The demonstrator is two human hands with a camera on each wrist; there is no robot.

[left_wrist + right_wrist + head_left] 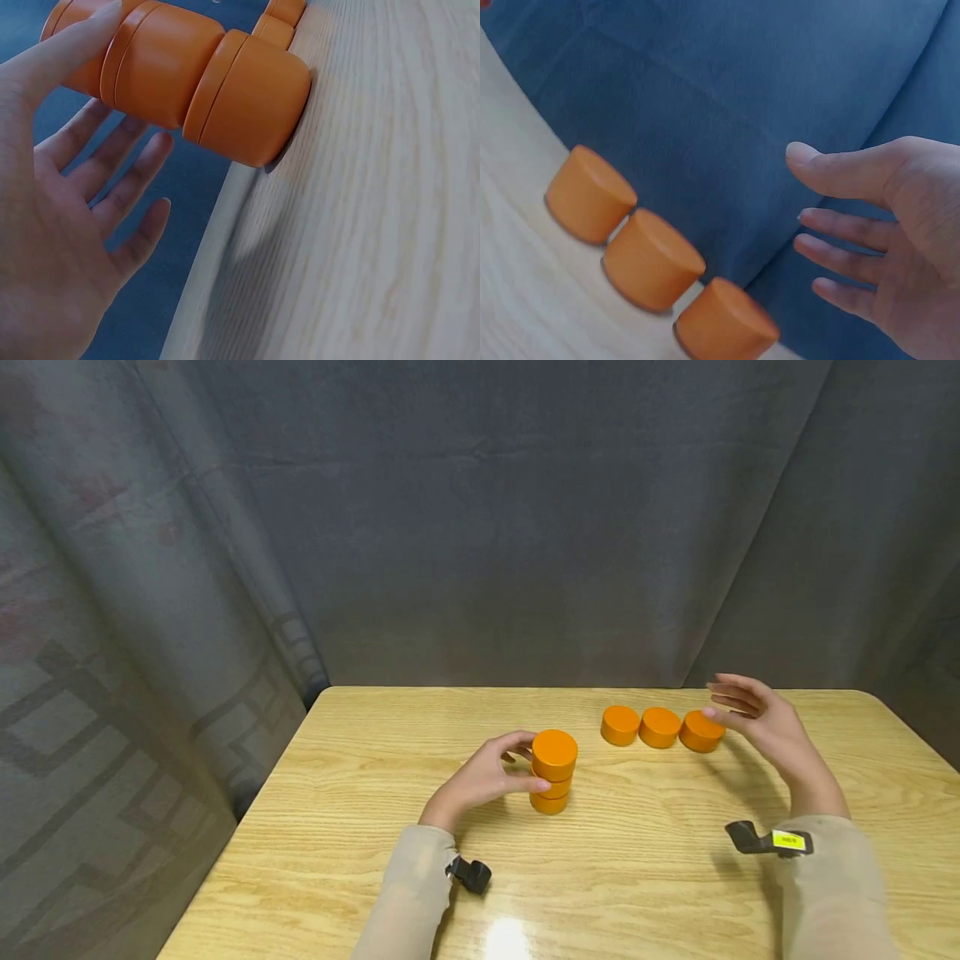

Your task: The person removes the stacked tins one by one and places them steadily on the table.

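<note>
A person in pale long sleeves is sitting at a light wooden table (645, 877), working with a set of orange discs in front of a grey-blue curtain (480, 527).

The left hand (480, 781) is resting beside a stack of three discs (553, 772) near the middle of the table. In the head view its thumb is lying against the front of the stack while the fingers are curving loosely round the far side; in the left wrist view the thumb is touching the stack's wall and the other fingers (112, 180) are lying nearly straight and slightly apart, off the discs. The stack is standing upright, with its top disc sitting a little off-centre over the two below.

The right hand (757, 718) is hovering above the table at the right end of a row of three single discs (660, 727), which are lying flat, side by side and touching, near the far edge. Its fingers (840, 251) are stretching out relaxed and a little spread, and the hand is holding nothing; in the head view the fingertips are appearing just beside the rightmost disc (702, 732), while the right wrist view is showing a clear gap between hand and row.

A small dark camera mount is sitting on each wrist (768, 841).
</note>
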